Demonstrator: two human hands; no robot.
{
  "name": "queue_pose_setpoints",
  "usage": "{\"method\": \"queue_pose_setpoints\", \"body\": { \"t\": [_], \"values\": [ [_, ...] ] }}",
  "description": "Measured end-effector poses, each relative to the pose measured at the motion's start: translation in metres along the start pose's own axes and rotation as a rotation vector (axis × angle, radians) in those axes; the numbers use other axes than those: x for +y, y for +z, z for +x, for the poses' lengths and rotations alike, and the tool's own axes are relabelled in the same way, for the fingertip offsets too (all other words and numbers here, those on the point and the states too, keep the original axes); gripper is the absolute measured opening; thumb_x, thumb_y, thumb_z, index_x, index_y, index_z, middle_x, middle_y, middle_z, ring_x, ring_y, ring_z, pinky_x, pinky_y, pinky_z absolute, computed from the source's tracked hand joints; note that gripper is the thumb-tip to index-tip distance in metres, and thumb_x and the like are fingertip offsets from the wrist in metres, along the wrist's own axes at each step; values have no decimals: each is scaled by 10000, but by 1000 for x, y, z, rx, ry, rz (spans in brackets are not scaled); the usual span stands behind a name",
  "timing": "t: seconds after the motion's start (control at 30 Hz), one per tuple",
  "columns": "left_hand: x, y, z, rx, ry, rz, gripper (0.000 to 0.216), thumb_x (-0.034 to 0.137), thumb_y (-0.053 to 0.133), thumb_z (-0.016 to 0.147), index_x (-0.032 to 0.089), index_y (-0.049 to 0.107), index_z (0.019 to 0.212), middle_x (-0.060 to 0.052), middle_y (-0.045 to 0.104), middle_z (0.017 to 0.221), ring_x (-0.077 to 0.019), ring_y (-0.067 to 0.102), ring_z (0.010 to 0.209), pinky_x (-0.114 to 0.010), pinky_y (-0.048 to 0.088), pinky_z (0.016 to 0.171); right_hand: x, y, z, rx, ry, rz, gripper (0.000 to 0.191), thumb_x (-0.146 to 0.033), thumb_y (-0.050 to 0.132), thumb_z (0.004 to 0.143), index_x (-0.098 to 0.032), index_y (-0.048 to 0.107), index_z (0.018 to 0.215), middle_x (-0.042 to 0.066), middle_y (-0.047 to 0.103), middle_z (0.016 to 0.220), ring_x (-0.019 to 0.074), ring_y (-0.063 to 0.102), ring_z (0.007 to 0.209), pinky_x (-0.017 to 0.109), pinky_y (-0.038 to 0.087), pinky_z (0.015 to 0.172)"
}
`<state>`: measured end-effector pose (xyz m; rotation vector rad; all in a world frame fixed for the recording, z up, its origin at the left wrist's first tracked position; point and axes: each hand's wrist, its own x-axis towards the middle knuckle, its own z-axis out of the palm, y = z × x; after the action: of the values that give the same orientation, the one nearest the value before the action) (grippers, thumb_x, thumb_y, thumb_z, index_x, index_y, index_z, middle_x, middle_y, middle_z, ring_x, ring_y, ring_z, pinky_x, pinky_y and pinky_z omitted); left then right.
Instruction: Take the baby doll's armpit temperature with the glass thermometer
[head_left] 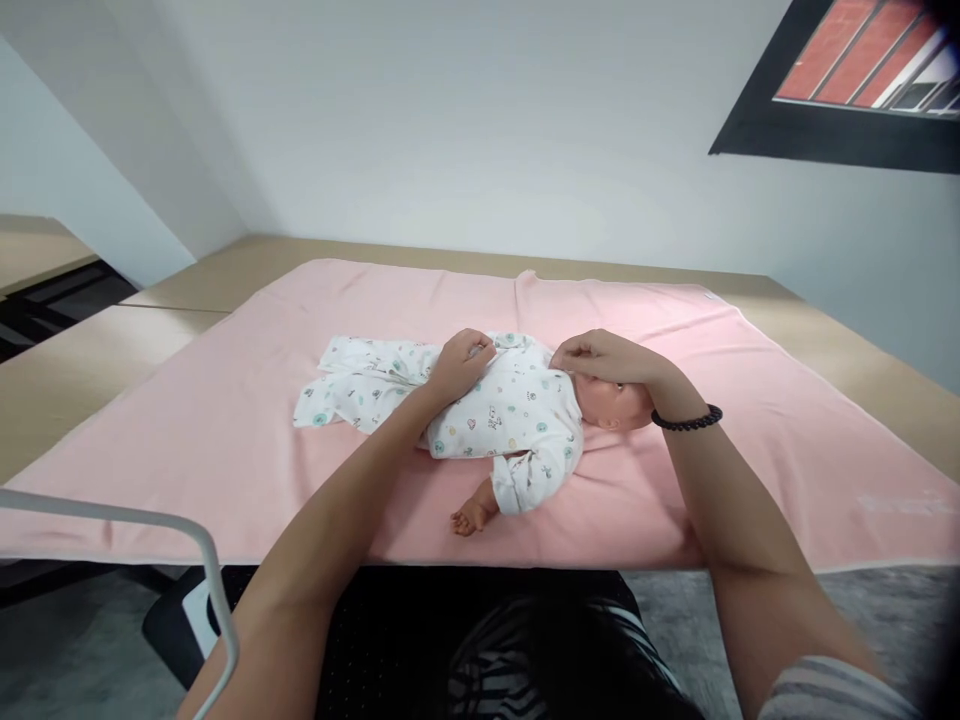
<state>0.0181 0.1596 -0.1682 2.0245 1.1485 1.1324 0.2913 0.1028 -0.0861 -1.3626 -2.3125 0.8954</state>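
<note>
A baby doll (pixel 604 402) lies on its back on a pink blanket (pixel 225 420), head to the right and legs to the left. It wears a white printed shirt (pixel 495 415) and matching trousers (pixel 352 395). My left hand (pixel 459 365) rests at the shirt's far side near the waist, its fingers curled in on the fabric. At the collar, my right hand (pixel 604 356) pinches the shirt's edge, partly covering the doll's face. One doll hand (pixel 472 510) sticks out of the near sleeve; the far arm is hidden.
Under the blanket is a light wooden table (pixel 172 292), pushed against a white wall (pixel 450 130). A dark-framed window (pixel 832 130) is at the upper right. A bent grey metal bar (pixel 202 540) stands at the lower left, close to my left forearm.
</note>
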Motion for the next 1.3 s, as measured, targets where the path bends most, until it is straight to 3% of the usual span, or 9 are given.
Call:
{"method": "queue_pose_setpoints", "body": {
  "t": [0.17, 0.4, 0.6, 0.77, 0.83, 0.93, 1.0, 1.13, 1.3],
  "values": [
    [11, -5, -5, -69, 101, -29, 144, 308, 544, 864, 220, 584, 757, -40, 676, 964, -219, 614, 972, -376, 462, 938, 4, -1, 2, -33, 8, -44, 324, -489, 680, 865, -253, 771, 1067, 50, 757, 1001, 251, 666, 901, 376, 490, 801],
    [19, -24, -5, -297, 167, -74, 240, 352, 621, 841, 210, 559, 658, -50, 644, 938, -221, 611, 942, -388, 480, 942, 1, -6, 1, -80, -18, 43, 276, -495, 708, 824, -250, 763, 937, 36, 737, 930, 244, 647, 881, 369, 491, 789],
    [11, -53, 1, -588, 113, -201, 250, 433, 693, 848, 232, 689, 699, -81, 643, 1170, -257, 587, 1137, -416, 482, 1026, 0, -11, -2, -161, -85, 122, 275, -486, 708, 843, -229, 763, 921, 35, 737, 926, 224, 646, 870, 351, 489, 787],
    [4, -76, 4, -799, 99, -255, 417, 447, 734, 812, 226, 613, 480, -59, 649, 1330, -313, 518, 1307, -490, 412, 1145, 2, -15, -8, -252, -138, 151, 263, -461, 713, 866, -221, 784, 948, 47, 747, 969, 209, 663, 892, 334, 510, 808],
    [3, -80, 5, -838, 80, -255, 416, 465, 760, 785, 235, 626, 466, -44, 635, 1370, -328, 477, 1376, -497, 393, 1171, 4, -16, -10, -299, -145, 165, 242, -446, 744, 846, -228, 804, 933, 58, 743, 1018, 217, 670, 935, 341, 523, 843],
    [2, -81, 6, -895, 87, -217, 220, 455, 778, 771, 289, 763, 628, -43, 616, 1396, -330, 390, 1464, -497, 363, 1201, 7, -18, -11, -364, -183, 221, 183, -394, 790, 818, -241, 829, 911, 69, 726, 1078, 227, 668, 1014, 355, 528, 920],
    [3, -79, 6, -891, 99, -204, 161, 426, 814, 734, 290, 779, 654, -67, 622, 1377, -339, 425, 1438, -480, 430, 1155, 7, -18, -11, -394, -223, 241, 151, -369, 802, 815, -253, 838, 906, 71, 723, 1095, 229, 671, 1038, 370, 522, 965],
    [6, -75, 5, -842, 100, -210, 200, 381, 860, 660, 247, 720, 611, -71, 608, 1377, -320, 528, 1333, -401, 552, 996, 7, -18, -9, -404, -227, 203, 150, -395, 778, 844, -270, 843, 895, 69, 728, 1145, 231, 674, 1061, 386, 510, 996],
    [6, -74, 3, -839, 122, -146, 345, 321, 884, 599, 296, 734, 908, -39, 571, 1423, -295, 438, 1428, -393, 489, 1078, 9, -16, -8, -345, -164, 202, 200, -413, 778, 833, -236, 820, 915, 67, 732, 1133, 223, 674, 1034, 347, 518, 910]
  ]
}}
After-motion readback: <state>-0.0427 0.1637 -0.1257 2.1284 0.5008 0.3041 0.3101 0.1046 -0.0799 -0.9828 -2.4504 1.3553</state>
